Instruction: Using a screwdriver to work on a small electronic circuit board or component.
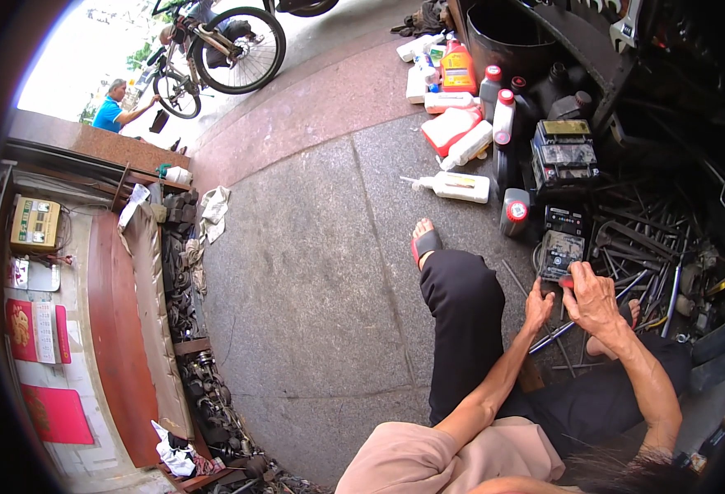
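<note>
Close in front of me on the right, a dirty black-and-grey battery [561,252] sits on the ground beside a pile of metal tools. My right hand [591,295] is closed around a small red-handled tool [567,281] at the battery's near edge; its tip is hidden, so I cannot tell its exact kind. Beside it, my left hand [539,307] has its index finger stretched toward the battery's near left corner, thumb apart, and nothing visible in it. Whether that fingertip touches the case is not clear. Another battery [563,155] stands farther back.
Plastic oil bottles [460,188] and a dark bucket [507,37] lie beyond the batteries. Rods and wrenches [647,247] cover the ground at right. A bench with a red-brown top [119,329] runs along the left. Bicycles [214,53] and a person in blue [109,114] are farther off.
</note>
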The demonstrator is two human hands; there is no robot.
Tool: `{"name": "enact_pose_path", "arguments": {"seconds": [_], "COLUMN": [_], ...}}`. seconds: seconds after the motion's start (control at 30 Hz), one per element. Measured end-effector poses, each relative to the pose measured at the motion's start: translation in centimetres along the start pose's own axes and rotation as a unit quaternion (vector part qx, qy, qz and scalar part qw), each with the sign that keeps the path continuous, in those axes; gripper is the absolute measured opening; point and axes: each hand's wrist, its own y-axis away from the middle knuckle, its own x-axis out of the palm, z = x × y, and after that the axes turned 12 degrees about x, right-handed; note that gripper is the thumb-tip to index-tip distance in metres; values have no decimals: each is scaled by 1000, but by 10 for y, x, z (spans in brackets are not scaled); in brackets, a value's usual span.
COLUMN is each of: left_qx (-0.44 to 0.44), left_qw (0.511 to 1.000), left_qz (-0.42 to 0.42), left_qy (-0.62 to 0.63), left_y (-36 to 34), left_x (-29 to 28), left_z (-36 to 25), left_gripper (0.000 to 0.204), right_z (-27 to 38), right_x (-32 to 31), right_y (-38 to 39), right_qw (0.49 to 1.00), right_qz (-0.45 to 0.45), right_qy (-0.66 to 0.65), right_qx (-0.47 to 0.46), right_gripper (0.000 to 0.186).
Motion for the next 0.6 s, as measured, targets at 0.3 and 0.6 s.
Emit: {"name": "enact_pose_path", "arguments": {"seconds": [0.3,0.6], "left_qx": [18,18], "left_qw": [1000,999], "left_qz": [2,19], "left_qy": [0,20], "left_y": [-3,-2], "left_x": [-4,2], "left_z": [15,16], "left_gripper": [66,68], "right_z": [11,-5], "right_x": [-11,3], "right_y": [-6,0], "right_qw": [1000,997], "right_qz": [5,42], "right_qy": [-21,35], "right_qx": [-12,53], "right_gripper": [24,23]}}
